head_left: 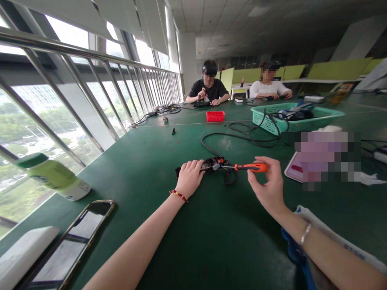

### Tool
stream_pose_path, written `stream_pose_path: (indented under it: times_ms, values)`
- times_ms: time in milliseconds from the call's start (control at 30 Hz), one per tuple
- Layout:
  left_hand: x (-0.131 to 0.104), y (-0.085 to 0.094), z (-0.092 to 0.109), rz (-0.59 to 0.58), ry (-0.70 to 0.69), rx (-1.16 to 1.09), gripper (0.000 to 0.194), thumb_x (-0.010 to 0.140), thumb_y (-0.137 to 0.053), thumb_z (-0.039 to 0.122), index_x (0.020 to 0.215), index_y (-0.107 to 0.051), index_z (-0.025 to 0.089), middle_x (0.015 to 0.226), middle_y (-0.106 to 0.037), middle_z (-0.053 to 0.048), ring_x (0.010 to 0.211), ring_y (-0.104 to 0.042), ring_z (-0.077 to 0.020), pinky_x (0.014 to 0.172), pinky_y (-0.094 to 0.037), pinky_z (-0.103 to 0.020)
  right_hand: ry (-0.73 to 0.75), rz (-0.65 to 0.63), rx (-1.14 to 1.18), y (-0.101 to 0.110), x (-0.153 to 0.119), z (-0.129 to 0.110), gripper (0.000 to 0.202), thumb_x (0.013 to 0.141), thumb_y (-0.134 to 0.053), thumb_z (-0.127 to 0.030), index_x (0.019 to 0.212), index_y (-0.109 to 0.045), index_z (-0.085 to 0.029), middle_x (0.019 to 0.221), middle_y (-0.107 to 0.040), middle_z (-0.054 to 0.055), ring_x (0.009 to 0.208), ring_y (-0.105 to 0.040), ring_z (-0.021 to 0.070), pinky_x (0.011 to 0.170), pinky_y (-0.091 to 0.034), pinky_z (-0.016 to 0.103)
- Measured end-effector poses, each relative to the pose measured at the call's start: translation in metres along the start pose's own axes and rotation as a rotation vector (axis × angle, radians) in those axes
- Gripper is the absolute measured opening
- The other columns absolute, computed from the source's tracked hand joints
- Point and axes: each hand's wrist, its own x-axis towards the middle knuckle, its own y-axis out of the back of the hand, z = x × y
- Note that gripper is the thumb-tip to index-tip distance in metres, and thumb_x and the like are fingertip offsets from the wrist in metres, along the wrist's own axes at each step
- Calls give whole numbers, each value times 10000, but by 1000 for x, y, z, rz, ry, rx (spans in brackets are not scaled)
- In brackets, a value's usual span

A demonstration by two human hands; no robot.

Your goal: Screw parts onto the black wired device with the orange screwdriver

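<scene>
My left hand point(190, 176) is wrapped over the left part of a black device point(211, 164) lying on the green table. Coloured wires and small inner parts show at the device's right end, and a black cable runs from it. In my right hand point(270, 183) is an orange and black screwdriver point(251, 167), held by the end of its handle. Its thin shaft points left, with the tip at the wired part of the device. A black loop-shaped piece point(231, 177) lies just below that end.
Beyond the device are a red box point(215, 116) and a green basket point(269, 125) with cables. A bottle point(56, 177) and a phone point(78, 237) are at left, a pinkish phone point(294, 167) at right. Two people sit across the table point(169, 149).
</scene>
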Motion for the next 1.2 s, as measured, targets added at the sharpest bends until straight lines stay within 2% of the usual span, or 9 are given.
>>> stream_pose_path:
  times_ms: [100, 167, 367, 533, 633, 733, 933, 1100, 1200]
  values:
    - [0, 0, 0, -2, 2, 6, 336, 912, -393, 297, 1222, -434, 174, 1087, -569, -62, 957, -502, -218, 832, -383, -355, -75, -65, -68, 2, -1, 2, 223, 763, -603, -307, 953, -541, -209, 729, -548, 1, 673, -569, 162, 656, -485, 322]
    - [0, 0, 1, -1, 1, 9, 334, 912, -392, 296, 1221, -434, 174, 1084, -570, -63, 956, -502, -216, 829, -385, -354, -90, -89, -103, 3, -2, 3, 191, 772, -595, -323, 921, -553, -212, 647, -517, -18, 627, -549, 159, 624, -468, 314]
    - [0, -2, 2, 14, 5, 34, 331, 913, -396, 292, 1224, -431, 185, 1089, -568, -61, 951, -503, -214, 828, -383, -352, 7, -25, -25, 0, -1, 1, 293, 751, -608, -280, 1022, -523, -210, 982, -572, 63, 864, -588, 195, 786, -494, 360]
    - [0, -1, 2, 3, 32, 61, 340, 909, -412, 290, 1228, -436, 175, 1081, -575, -60, 946, -507, -217, 819, -387, -349, -124, -111, -101, 2, 1, 1, 185, 803, -549, -390, 845, -578, -212, 700, -583, 15, 605, -557, 155, 582, -465, 296]
    - [0, -1, 1, -1, 61, 65, 335, 906, -422, 294, 1217, -447, 172, 1073, -581, -62, 945, -511, -218, 820, -389, -350, -151, -176, -58, 2, 1, 4, 214, 843, -487, -400, 859, -581, -208, 632, -559, -3, 547, -537, 137, 515, -433, 263]
    - [0, -2, 1, 6, 66, 65, 330, 900, -438, 290, 1209, -455, 175, 1073, -584, -61, 957, -513, -218, 839, -389, -352, -132, -178, -24, 1, 0, 6, 204, 853, -473, -364, 954, -562, -210, 668, -556, -7, 571, -541, 133, 539, -442, 264]
    - [-2, -6, 2, 80, 89, 89, 337, 878, -447, 205, 1211, -458, 153, 1117, -574, -78, 1014, -502, -231, 938, -354, -381, -22, -86, 6, -1, 0, 4, 309, 762, -578, -253, 1057, -499, -211, 874, -578, 28, 804, -588, 170, 744, -475, 314]
    - [-2, -8, 0, 113, 118, 61, 317, 868, -434, 183, 1180, -474, 137, 1128, -568, -96, 1045, -495, -242, 958, -348, -394, -99, -259, -86, 0, 0, 2, 112, 795, -537, -302, 847, -571, -209, 686, -567, 3, 662, -569, 167, 670, -466, 324]
    - [-1, -8, -2, 121, 107, 12, 303, 863, -442, 194, 1159, -480, 140, 1149, -562, -104, 1061, -494, -235, 965, -350, -388, -61, -202, -91, 0, 1, 2, 192, 771, -564, -292, 944, -556, -211, 746, -573, 8, 715, -580, 175, 707, -470, 336]
